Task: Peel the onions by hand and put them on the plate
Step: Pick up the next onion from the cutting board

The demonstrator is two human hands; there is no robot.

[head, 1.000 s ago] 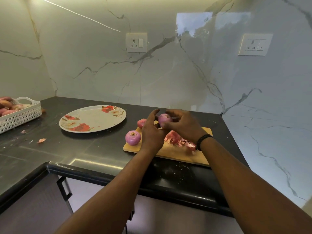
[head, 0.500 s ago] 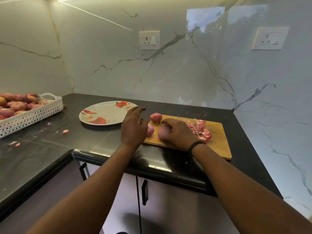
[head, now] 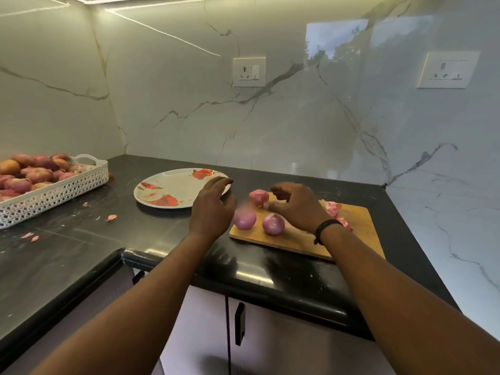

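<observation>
Dark countertop; both hands' fingers loosely apart, empty — left hand, right hand above onions.

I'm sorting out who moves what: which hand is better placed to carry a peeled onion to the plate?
Probably the left hand: it hovers empty between the plate and the nearest onion on the board. The right hand is farther away.

Home kitchen, black stone counter, marble backsplash with wall sockets, cabinet doors below
</observation>
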